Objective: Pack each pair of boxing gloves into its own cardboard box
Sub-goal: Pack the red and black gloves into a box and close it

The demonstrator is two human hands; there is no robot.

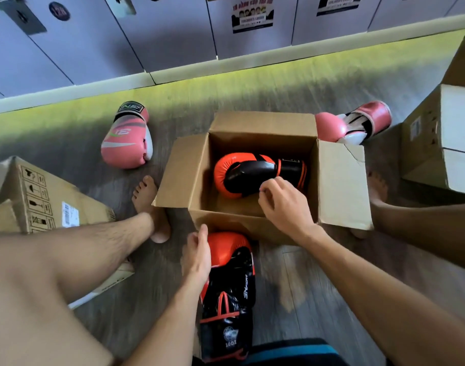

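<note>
Here, two pink gloves, two orange; left grip holds one, right grip loose.

One orange-and-black glove boxed, its mate just outside, pink pair loose on the floor.
The open box stands on the floor with flaps spread; the glove lies on its side inside, cuff to the right. The second glove lies just before the box's near wall, padded end toward the box, the left hand gripping its side. One pink glove lies left of the box, the other behind its right corner.
</note>
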